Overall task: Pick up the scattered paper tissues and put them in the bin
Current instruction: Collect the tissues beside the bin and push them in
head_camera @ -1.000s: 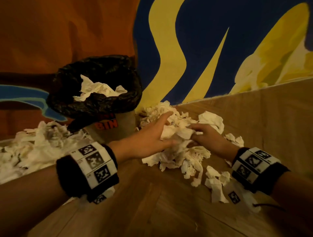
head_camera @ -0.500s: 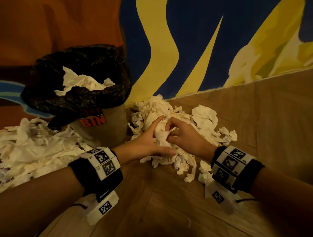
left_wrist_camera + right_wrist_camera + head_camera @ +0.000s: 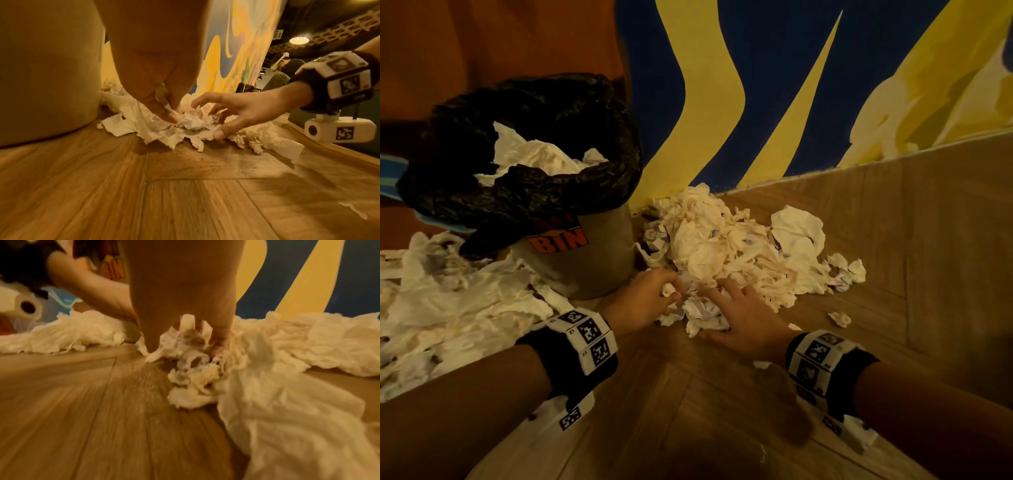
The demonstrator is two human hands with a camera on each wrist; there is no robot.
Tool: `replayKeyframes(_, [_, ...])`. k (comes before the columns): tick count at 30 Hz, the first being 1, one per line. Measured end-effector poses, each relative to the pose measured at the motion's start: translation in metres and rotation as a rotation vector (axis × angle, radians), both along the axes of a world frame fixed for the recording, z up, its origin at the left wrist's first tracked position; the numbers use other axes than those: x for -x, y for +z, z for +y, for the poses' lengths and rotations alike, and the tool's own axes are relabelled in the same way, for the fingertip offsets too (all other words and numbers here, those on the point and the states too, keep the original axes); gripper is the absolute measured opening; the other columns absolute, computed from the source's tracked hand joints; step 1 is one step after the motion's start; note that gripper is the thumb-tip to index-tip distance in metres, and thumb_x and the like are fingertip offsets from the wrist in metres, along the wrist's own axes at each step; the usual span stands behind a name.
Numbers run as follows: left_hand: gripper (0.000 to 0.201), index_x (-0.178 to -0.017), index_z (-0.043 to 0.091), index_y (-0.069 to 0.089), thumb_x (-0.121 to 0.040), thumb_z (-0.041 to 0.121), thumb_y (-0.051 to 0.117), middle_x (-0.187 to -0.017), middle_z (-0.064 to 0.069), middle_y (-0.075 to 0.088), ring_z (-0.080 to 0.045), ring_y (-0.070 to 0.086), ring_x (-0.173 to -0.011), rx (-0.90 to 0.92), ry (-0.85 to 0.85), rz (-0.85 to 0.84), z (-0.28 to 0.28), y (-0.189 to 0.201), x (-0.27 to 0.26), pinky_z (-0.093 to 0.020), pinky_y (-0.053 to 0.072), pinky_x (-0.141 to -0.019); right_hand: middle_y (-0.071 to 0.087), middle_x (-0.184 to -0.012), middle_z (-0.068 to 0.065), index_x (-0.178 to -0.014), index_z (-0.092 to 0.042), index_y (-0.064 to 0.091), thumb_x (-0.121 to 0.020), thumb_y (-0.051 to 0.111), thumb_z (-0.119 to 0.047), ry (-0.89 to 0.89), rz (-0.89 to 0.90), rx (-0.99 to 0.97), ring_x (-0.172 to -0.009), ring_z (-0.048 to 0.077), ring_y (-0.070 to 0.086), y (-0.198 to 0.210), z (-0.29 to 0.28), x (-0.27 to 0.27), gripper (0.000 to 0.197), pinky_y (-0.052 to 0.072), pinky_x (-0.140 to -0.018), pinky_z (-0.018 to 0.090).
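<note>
A beige bin (image 3: 589, 263) with a black liner (image 3: 524, 192) stands against the wall, with white tissues (image 3: 534, 154) inside it. A pile of crumpled paper tissues (image 3: 726, 246) lies on the floor to its right. Both hands are at the pile's near edge. My left hand (image 3: 674, 291) pinches tissue beside the bin wall (image 3: 47, 73); the left wrist view shows the left hand (image 3: 170, 112) with thumb and fingers closed on paper. My right hand (image 3: 714, 308) claws over a small clump (image 3: 193, 123), thumb low near the floor. In the right wrist view the right hand (image 3: 185, 344) digs into the tissues.
A second big heap of tissues (image 3: 455, 305) lies left of the bin. Small scraps (image 3: 840, 318) sit on the wooden floor (image 3: 722, 411) to the right. The painted wall (image 3: 756, 102) runs behind. A person (image 3: 285, 69) sits far off in the left wrist view.
Both hands have come down from the middle of the pile to its near edge by the floor. The right hand's fingers have spread and now curl over a clump.
</note>
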State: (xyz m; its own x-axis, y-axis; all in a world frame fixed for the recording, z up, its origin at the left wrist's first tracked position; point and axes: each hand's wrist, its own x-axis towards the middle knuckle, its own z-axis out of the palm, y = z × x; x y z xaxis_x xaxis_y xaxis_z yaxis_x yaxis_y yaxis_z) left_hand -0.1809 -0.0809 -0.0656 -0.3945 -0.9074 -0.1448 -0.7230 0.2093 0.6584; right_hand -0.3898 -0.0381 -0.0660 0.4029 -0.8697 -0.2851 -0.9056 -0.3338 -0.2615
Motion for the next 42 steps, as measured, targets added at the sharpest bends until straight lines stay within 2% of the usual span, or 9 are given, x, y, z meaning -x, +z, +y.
replayKeyframes(5, [0.027,-0.120,0.038,0.053,-0.095,0.028,0.055,-0.125,0.010,0.051,0.000,0.056,-0.080,-0.017,-0.091,0.040,0.008,0.008,-0.002,-0.016,0.045,-0.065,0.043,-0.133,0.005,-0.132,-0.026,0.042,-0.100,0.037,-0.042,0.025,0.068,0.124,-0.111,0.033,0.044,-0.003,0.001,-0.005,0.036,0.038,-0.091,0.042])
replayKeyframes(12, [0.021,-0.112,0.032,0.055,-0.096,0.039,0.044,-0.112,0.007,0.054,-0.007,0.055,-0.099,0.095,-0.195,-0.040,0.030,0.078,-0.021,-0.032,0.051,-0.086,0.059,-0.103,-0.002,-0.105,-0.016,0.060,-0.099,0.047,-0.030,-0.181,-0.433,0.175,-0.090,0.012,0.055,0.053,-0.018,0.013,0.020,0.044,-0.079,0.027])
replayKeyframes(19, [0.019,-0.089,0.029,0.058,-0.093,0.046,0.050,-0.078,-0.022,0.059,-0.036,0.056,-0.064,0.357,0.038,0.292,0.041,0.187,-0.040,-0.042,0.044,-0.054,0.055,-0.068,-0.004,-0.082,-0.009,0.058,-0.092,0.059,-0.021,-0.230,-0.812,0.361,-0.059,0.004,0.047,0.155,-0.030,-0.008,0.016,0.039,-0.058,0.023])
replayKeyframes(25, [0.020,-0.094,0.023,0.055,-0.097,0.041,0.047,-0.089,0.005,0.056,-0.003,0.050,-0.078,0.817,0.405,0.351,0.024,0.230,-0.081,-0.020,0.040,-0.069,0.042,-0.066,0.000,-0.077,-0.002,0.048,-0.090,0.058,-0.017,-0.113,-1.018,0.510,-0.060,0.006,0.036,0.216,-0.061,-0.082,0.022,0.032,-0.060,0.025])
replayKeyframes(30, [0.032,-0.122,0.015,0.045,-0.099,0.037,0.039,-0.115,0.001,0.033,-0.002,0.042,-0.086,0.657,0.664,0.224,0.005,0.227,-0.105,-0.011,0.033,-0.073,0.036,-0.071,-0.001,-0.079,-0.009,0.039,-0.092,0.055,-0.018,-0.017,-1.153,0.525,-0.063,0.010,0.033,0.238,-0.085,-0.147,0.022,0.033,-0.063,0.026])
replayKeyframes(33, [0.049,-0.141,0.012,0.030,-0.098,0.035,0.033,-0.131,-0.008,0.029,-0.025,0.037,-0.117,0.363,0.653,0.058,-0.001,0.219,-0.116,-0.030,0.029,-0.092,0.045,-0.080,-0.001,-0.092,-0.011,0.041,-0.091,0.057,-0.011,0.010,-1.119,0.450,-0.062,0.009,0.039,0.232,-0.095,-0.170,0.016,0.037,-0.057,0.019])
replayKeyframes(36, [0.065,-0.151,0.022,0.009,-0.095,0.048,0.028,-0.145,-0.013,0.037,-0.039,0.023,-0.135,0.172,0.561,-0.299,0.002,0.210,-0.124,-0.048,0.020,-0.106,0.053,-0.086,0.004,-0.109,-0.008,0.042,-0.090,0.061,-0.015,0.091,-0.782,0.300,-0.060,0.012,0.045,0.216,-0.104,-0.178,0.027,0.034,-0.049,0.017])
replayKeyframes(39, [0.072,-0.152,0.027,0.005,-0.093,0.059,0.031,-0.147,-0.010,0.038,-0.038,0.020,-0.138,0.175,0.523,-0.384,0.006,0.208,-0.122,-0.051,0.014,-0.109,0.065,-0.106,0.004,-0.114,-0.012,0.062,-0.094,0.056,-0.033,0.233,-0.338,0.264,-0.082,0.010,0.054,0.211,-0.107,-0.178,0.029,0.036,-0.058,0.018])
replayKeyframes(42, [0.069,-0.150,0.024,0.018,-0.092,0.055,0.041,-0.153,-0.007,0.027,-0.032,0.018,-0.140,0.365,0.547,-0.284,0.010,0.209,-0.120,-0.050,0.015,-0.110,0.065,-0.099,-0.001,-0.112,-0.018,0.066,-0.097,0.049,-0.034,0.242,-0.334,0.273,-0.077,0.009,0.057,0.225,-0.097,-0.171,0.027,0.043,-0.061,0.021])
